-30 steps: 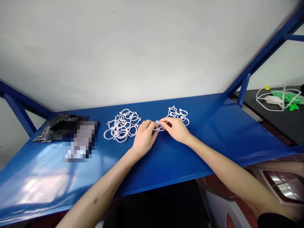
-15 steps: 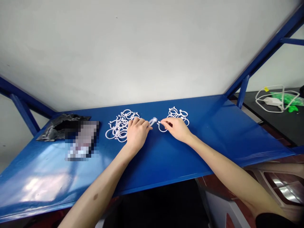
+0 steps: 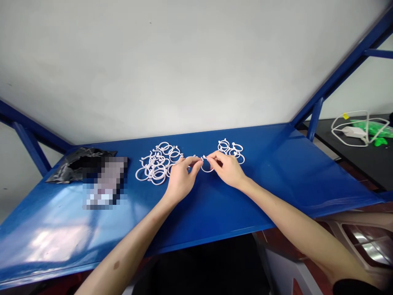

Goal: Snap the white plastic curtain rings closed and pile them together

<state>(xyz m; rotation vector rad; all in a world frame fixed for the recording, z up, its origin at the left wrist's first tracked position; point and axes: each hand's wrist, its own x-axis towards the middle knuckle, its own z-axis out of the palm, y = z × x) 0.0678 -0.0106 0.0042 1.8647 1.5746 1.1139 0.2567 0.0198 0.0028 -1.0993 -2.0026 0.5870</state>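
Note:
My left hand and my right hand meet over the middle of a blue table. Both pinch a thin white plastic ring between fingertips, the left at its left end, the right at its right end. A loose heap of several white rings lies just left of my left hand. A smaller cluster of white rings lies behind my right hand.
A crumpled black plastic bag with a blurred packet lies at the table's left. Blue frame struts rise at both back corners. A dark side table at the far right carries a white cable and green plastic.
My left hand moved away left toward the heap half a second ago, then came back. It now pinches the ring together with my right hand.

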